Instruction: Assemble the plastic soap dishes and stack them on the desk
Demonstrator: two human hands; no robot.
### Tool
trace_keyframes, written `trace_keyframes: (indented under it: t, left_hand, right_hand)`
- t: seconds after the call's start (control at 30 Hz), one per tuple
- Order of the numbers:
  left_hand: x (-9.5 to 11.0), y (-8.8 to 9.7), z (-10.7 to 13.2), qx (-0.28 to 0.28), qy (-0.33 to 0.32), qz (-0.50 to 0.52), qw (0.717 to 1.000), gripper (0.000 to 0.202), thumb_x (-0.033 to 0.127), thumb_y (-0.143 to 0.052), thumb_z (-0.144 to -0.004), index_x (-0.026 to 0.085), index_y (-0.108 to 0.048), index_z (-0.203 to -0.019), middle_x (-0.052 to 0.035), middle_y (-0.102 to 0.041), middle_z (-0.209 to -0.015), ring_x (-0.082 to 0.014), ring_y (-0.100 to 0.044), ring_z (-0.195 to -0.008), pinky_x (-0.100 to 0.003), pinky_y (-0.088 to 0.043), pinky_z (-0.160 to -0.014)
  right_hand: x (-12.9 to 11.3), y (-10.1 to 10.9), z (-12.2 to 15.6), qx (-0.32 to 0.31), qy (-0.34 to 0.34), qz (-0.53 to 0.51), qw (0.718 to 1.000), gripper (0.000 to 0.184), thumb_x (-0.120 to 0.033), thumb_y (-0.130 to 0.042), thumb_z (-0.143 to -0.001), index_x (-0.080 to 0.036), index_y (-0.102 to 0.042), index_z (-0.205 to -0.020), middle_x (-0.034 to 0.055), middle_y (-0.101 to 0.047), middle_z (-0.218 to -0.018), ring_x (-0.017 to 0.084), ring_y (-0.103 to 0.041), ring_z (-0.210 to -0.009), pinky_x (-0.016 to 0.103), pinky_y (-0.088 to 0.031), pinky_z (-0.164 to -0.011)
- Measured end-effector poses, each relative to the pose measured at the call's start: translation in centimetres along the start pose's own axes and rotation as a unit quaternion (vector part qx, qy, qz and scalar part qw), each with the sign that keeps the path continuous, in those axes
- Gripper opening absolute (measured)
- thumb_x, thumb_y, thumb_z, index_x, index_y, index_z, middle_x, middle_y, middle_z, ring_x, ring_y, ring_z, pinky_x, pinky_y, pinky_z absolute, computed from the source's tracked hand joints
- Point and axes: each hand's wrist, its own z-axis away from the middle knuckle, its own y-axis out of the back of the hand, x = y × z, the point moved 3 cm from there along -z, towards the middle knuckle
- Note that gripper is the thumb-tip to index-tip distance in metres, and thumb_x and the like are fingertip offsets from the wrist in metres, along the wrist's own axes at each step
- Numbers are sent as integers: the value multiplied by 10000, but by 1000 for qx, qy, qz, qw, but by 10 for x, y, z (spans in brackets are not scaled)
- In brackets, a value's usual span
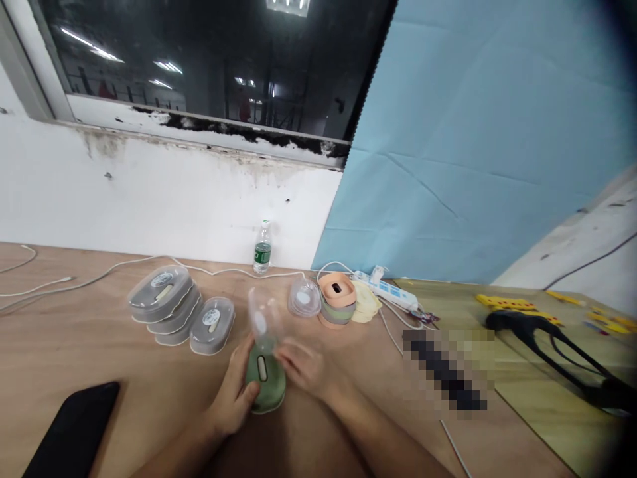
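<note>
In the middle of the table, my left hand [233, 392] grips the left side of a green rounded oblong box or lid [271, 393] with a pale slot-like inset on top. A clear plastic cover [263, 312] with a whitish patch stands tilted at its far end, blurred by motion. My right hand [306, 365] is closed at the lower right edge of this clear cover, its fingertips smeared and close to the green piece. Left of them are a stack of grey boxes under clear covers [162, 295] and one single grey covered box [213, 325], with round white labels.
Behind are stacked clear covers [303, 299], a stack topped by a peach piece [337, 287], cream pieces [365, 304], a power strip [393, 292] and a water bottle [263, 252]. A black phone-like slab [74, 428] lies front left; a black strap-like object [547, 345] lies right. Cables cross the table.
</note>
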Motion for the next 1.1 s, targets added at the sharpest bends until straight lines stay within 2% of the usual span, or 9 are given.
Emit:
trace_keyframes:
  t: [0.17, 0.33, 0.47, 0.63, 0.73, 0.8, 0.87, 1.0, 1.1]
  left_hand:
    - [10, 1, -9, -50, -14, -173, 983, 502, 383, -502, -906, 252, -396, -1379, -116, -323, -1501, -299, -246, -1403, -544, -243, -1109]
    - [15, -3, -12, -70, -7, -258, 964, 416, 375, -541, -880, 227, -521, -1269, -130, -406, -1450, -310, -274, -1391, -542, -294, -1081]
    - [13, -4, -12, -74, 7, -301, 951, 432, 411, -573, -849, 233, -552, -1243, -131, -421, -1440, -331, -264, -1393, -575, -286, -1068]
    - [11, -5, -12, -83, 26, -308, 947, 470, 455, -599, -821, 230, -562, -1232, -142, -383, -1464, -335, -257, -1394, -572, -291, -1062]
    - [10, -7, -11, -104, 25, -312, 944, 631, 558, -664, -728, 240, -544, -1261, -155, -347, -1483, -373, -232, -1395, -601, -284, -1050]
    - [9, -8, -10, -125, 20, -320, 939, 857, 626, -751, -566, 260, -512, -1303, -165, -303, -1504, -430, -190, -1392, -647, -278, -1026]
    - [8, -10, -9, -136, 14, -329, 934, 1024, 597, -817, -444, 276, -466, -1351, -170, -254, -1523, -470, -151, -1388, -671, -286, -1005]
    - [8, -12, -7, -108, -4, -319, 942, 907, 400, -811, -527, 282, -461, -1355, -148, -342, -1478, -431, -212, -1382, -626, -315, -1035]
    - [11, -10, -7, -58, -5, -277, 959, 765, 361, -752, -624, 250, -475, -1328, -143, -384, -1434, -384, -305, -1351, -584, -316, -1068]
  right_hand:
    - [52, 19, -6, 26, -131, 74, 988, 195, -196, -414, -940, -202, -603, -987, 67, -661, -921, 182, -612, -855, 313, -496, -761]
    - [90, 17, -1, 22, -213, 127, 969, 226, -204, -394, -945, -193, -613, -998, 79, -666, -936, 206, -622, -876, 326, -494, -778]
    - [101, 13, 4, 26, -247, 143, 958, 212, -196, -423, -921, -182, -627, -978, 83, -664, -927, 220, -619, -889, 343, -497, -795]
    - [91, 15, 5, 98, -255, 112, 955, 207, -237, -493, -886, -188, -628, -1035, 92, -645, -1035, 209, -611, -944, 324, -508, -808]
    - [73, 10, 11, 111, -220, 58, 967, 199, -244, -494, -893, -197, -634, -1026, 89, -643, -1039, 190, -613, -939, 308, -505, -814]
    - [59, 2, 17, 68, -198, 12, 978, 181, -238, -503, -891, -202, -643, -1001, 75, -658, -982, 178, -619, -894, 297, -506, -789]
    - [44, -10, 24, -7, -181, -41, 983, 169, -223, -501, -895, -206, -654, -962, 53, -668, -905, 161, -623, -836, 278, -503, -751]
    - [23, -25, 33, -116, -175, -127, 969, 193, -206, -471, -908, -209, -658, -956, 31, -670, -865, 144, -621, -803, 258, -489, -728]
    - [22, -28, 35, -99, -233, -177, 951, 228, -255, -446, -934, -219, -610, -1088, 26, -663, -889, 143, -608, -808, 272, -483, -747]
